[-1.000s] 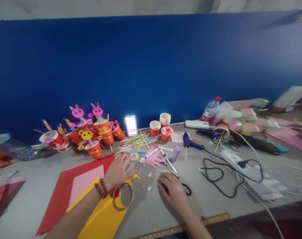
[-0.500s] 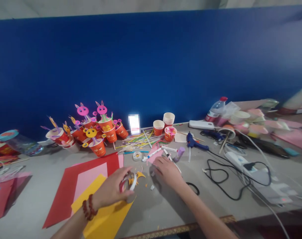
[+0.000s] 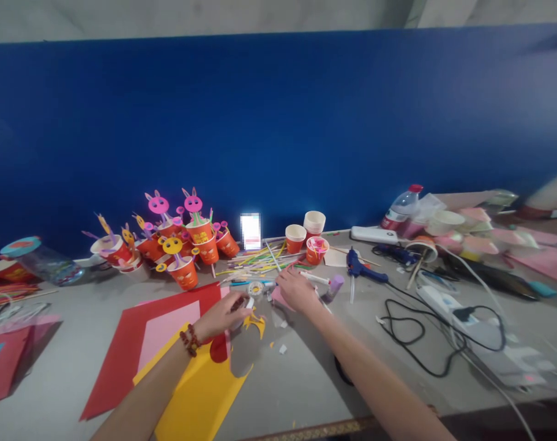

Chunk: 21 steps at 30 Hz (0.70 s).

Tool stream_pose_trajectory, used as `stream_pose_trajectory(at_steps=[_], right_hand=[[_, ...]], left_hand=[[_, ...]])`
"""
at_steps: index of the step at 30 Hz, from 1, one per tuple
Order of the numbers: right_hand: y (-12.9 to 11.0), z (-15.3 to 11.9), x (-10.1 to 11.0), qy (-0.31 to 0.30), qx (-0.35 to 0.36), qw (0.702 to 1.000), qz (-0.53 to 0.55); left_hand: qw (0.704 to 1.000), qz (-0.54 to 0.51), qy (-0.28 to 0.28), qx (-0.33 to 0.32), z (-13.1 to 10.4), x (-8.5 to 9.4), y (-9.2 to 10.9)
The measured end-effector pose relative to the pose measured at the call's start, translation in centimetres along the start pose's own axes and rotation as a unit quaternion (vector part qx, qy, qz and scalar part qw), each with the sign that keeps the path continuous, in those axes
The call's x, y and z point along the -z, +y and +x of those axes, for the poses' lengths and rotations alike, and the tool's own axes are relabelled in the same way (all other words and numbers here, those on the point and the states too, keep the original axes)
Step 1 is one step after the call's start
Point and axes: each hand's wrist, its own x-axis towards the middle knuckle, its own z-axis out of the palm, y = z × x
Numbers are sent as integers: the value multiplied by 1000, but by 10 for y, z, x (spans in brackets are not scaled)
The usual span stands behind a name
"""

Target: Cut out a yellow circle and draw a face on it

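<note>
My left hand (image 3: 224, 315), with a beaded bracelet at the wrist, hovers over the paper sheets. Its fingers curl round a small roll with a white rim (image 3: 250, 303), apparently tape, mostly hidden by the hand. Just below its fingertips lies a cut yellow paper scrap (image 3: 256, 324). My right hand (image 3: 297, 289) is over a pink paper piece (image 3: 278, 297) and the markers, fingers bent down and together. What its fingertips pinch is hidden. A white tape roll (image 3: 255, 288) lies between the hands, and a white marker (image 3: 316, 278) lies beyond the right hand.
Red sheet (image 3: 117, 355) and yellow sheet (image 3: 200, 392) lie front left. Decorated paper cups (image 3: 184, 274) stand behind them. Thin coloured sticks (image 3: 251, 263), a lit phone (image 3: 251, 231) and cups (image 3: 295, 239) are at the back. A glue gun (image 3: 363, 269), its cable and a power strip (image 3: 471, 337) lie right.
My left hand has moved up and away from me with the roll, baring the cut edge of the yellow sheet. My right hand has reached farther forward, over the markers. The view has shifted slightly.
</note>
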Motion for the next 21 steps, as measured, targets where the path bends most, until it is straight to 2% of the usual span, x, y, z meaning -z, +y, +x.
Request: stream_pose_trajectory(at_steps=[4, 7, 9, 13, 16, 21], right_hand=[[-2, 24, 5, 12, -26, 1000, 9], [-6, 39, 8, 10, -35, 999, 24], [-11, 39, 12, 13, -32, 999, 36], [-31, 15, 21, 26, 3, 997, 73], [-55, -9, 21, 6, 54, 991, 123], [-77, -30, 8, -30, 13, 991, 127]], left_hand=[[996, -88, -25, 16, 1, 1, 0], [993, -113, 2, 22, 2, 3, 2], [993, -111, 30, 19, 1, 6, 1], [994, -83, 63, 20, -3, 9, -7], [996, -31, 83, 10, -3, 6, -12], [987, 106, 121, -25, 0, 0, -16]])
